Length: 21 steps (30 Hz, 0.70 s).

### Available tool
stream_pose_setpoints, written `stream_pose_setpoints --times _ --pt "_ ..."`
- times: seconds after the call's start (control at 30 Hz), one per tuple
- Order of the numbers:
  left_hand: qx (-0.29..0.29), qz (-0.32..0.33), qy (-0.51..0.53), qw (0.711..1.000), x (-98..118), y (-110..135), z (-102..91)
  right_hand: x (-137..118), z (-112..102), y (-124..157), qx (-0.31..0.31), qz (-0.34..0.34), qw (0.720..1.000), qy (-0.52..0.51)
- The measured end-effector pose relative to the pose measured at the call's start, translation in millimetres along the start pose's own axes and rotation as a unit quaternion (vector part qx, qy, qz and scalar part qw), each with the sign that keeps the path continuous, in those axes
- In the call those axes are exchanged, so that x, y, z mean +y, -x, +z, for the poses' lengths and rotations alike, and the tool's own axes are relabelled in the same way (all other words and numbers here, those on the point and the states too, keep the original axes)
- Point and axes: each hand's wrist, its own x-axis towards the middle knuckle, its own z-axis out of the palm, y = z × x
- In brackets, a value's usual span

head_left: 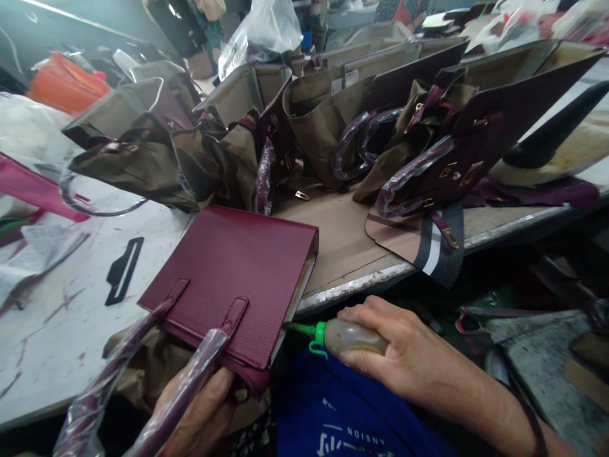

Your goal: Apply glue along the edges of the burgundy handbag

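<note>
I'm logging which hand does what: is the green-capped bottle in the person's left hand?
No, the right hand grips the green-capped bottle, while the left hand is at the burgundy bag.

The right forearm (469,397) slants in from the lower right edge, bare, running up and leftward to the wrist (425,358). The right hand (397,336) is closed in a grip, back upward, its thumb (364,362) on the near side opposite the curled fingers (366,311). The left hand (207,409) sits low at the bottom edge, partly covered, its visible fingers bent, its grip half hidden.
</note>
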Motion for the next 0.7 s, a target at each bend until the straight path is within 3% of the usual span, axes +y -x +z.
stream_pose_setpoints --times 0.17,0.33,0.5,0.7 --pt "0.011 0.050 -0.053 0.997 4 -8 -4.6 7 2 -3 0.065 -0.004 0.997 0.034" --pt "0.030 0.082 -0.127 0.988 5 -12 -4.3 -4 10 11 -0.011 -0.014 1.000 -0.014" --pt "-0.034 0.124 -0.094 0.987 -11 -15 -15.5 -7 13 15 0.029 -0.005 1.000 -0.003" --pt "-0.007 0.088 -0.085 0.992 -11 -14 -14.8 -8 18 22 -0.004 -0.017 0.999 -0.036"
